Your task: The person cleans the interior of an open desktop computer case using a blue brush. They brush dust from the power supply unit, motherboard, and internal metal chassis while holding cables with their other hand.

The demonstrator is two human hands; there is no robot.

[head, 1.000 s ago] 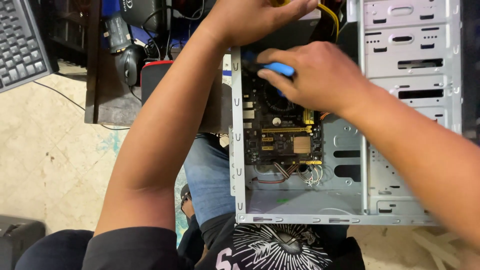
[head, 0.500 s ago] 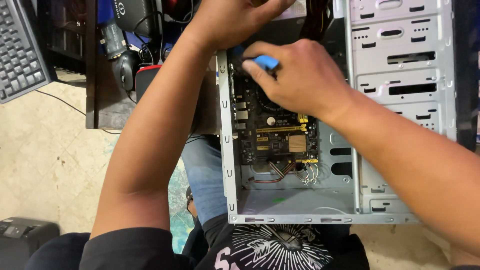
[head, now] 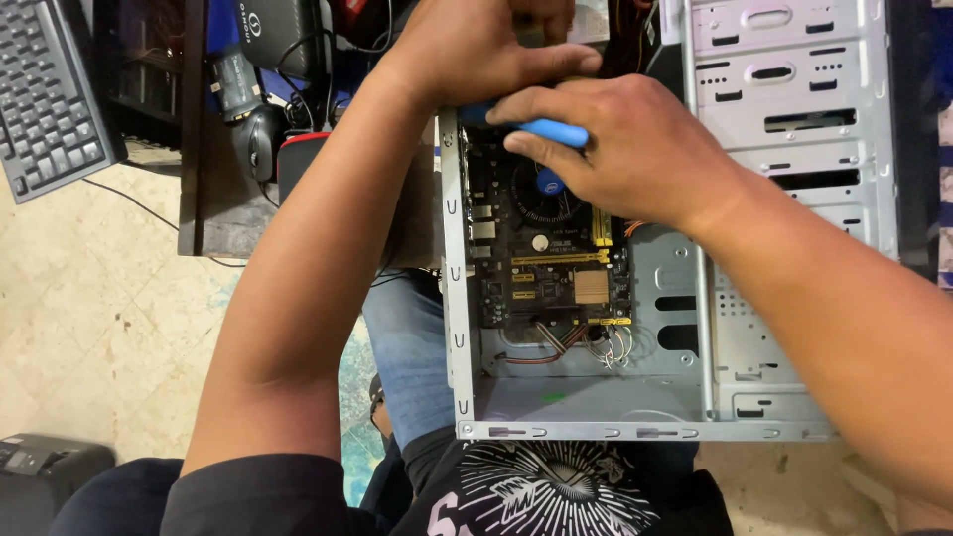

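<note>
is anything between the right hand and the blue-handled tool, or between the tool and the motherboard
Nothing visible: the right hand already wraps the blue-handled tool, held over the motherboard; its tip is hidden by the hands.

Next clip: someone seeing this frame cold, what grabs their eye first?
Most striking is the open grey computer case lying across the person's lap, its dark motherboard exposed at centre. Over the board's top end, the right hand grips a blue-handled tool, with the left hand close beside it. A keyboard sits at upper left.
</note>
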